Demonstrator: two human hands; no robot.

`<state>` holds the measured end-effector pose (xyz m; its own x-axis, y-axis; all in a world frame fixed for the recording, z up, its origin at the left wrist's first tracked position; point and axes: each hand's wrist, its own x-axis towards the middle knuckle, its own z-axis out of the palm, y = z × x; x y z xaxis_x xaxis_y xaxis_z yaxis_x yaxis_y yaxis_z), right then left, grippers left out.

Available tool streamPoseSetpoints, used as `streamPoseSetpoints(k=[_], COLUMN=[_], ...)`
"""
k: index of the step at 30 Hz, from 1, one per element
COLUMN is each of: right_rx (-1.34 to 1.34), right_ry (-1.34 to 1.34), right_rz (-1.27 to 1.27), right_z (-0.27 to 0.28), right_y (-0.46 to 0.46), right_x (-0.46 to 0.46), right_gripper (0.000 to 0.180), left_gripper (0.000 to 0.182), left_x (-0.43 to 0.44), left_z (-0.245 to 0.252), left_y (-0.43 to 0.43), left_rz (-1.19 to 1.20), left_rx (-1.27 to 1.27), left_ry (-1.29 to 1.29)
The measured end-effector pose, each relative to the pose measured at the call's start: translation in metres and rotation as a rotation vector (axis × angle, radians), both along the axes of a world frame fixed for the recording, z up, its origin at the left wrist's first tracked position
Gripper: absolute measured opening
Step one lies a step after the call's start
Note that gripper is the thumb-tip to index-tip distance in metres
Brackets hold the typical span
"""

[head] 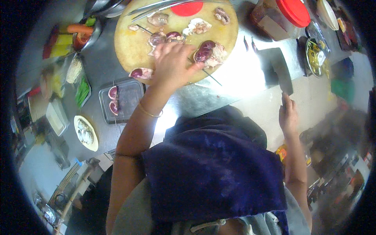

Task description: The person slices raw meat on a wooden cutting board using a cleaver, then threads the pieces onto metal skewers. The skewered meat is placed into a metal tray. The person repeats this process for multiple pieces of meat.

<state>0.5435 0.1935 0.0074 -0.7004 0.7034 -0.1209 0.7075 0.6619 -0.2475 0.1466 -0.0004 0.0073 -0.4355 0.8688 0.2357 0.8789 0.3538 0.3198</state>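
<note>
A round yellow cutting board (129,44) bears pieces of dark red meat with pale fat, which look like kidney. My left hand (173,63) lies spread over the board's near part, fingers at a skewered piece of meat (158,39); whether it grips anything is hidden. Just right of its thumb lies a larger piece of meat with fat (205,51), and a thin metal skewer (213,77) sticks out below it. Held away to the right, my right hand (288,116) grips the handle of a cleaver (282,70), whose blade points away from me beside the steel table's edge.
A metal tray (129,101) with skewered meat halves stands left of my forearm. Long skewers (158,8) and a red lid (186,8) lie at the board's far side. A red-lidded plastic jar (273,23) stands at right. A plate (94,141) and vegetable bowl (97,35) are left.
</note>
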Motion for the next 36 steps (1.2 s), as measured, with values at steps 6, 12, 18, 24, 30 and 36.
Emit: streamPoseSetpoints(k=[6, 12, 18, 24, 30, 36], right_rx=[-0.521, -0.877, -1.03, -0.322, 0.169, 0.132], right_ry=[0.382, 0.188, 0.262, 0.232, -0.099, -0.242], right_rz=[-0.061, 0.155, 0.075, 0.156, 0.307, 0.272], right_z=[0.032, 0.088, 0.092, 0.064, -0.006, -0.024], right_y=[-0.022, -0.015, 0.0, 0.023, 0.074, 0.079], right_x=[-0.025, -0.09, -0.104, -0.049, 0.018, -0.025], right_gripper=[0.042, 0.043, 0.043, 0.046, 0.05, 0.056], left_gripper=[0.034, 0.029, 0.019, 0.015, 0.033, 0.047], left_x=[0.024, 0.04, 0.007, -0.06, -0.107, -0.115], left_z=[-0.011, -0.021, -0.025, -0.009, -0.02, -0.015], left_y=[0.009, -0.007, -0.012, -0.027, -0.036, -0.012], left_rz=[-0.019, 0.083, 0.259, 0.439, 0.528, 0.171], left_rx=[-0.01, 0.059, 0.099, -0.134, 0.027, -0.204], left_ry=[-0.02, -0.046, -0.044, 0.231, -0.196, -0.291])
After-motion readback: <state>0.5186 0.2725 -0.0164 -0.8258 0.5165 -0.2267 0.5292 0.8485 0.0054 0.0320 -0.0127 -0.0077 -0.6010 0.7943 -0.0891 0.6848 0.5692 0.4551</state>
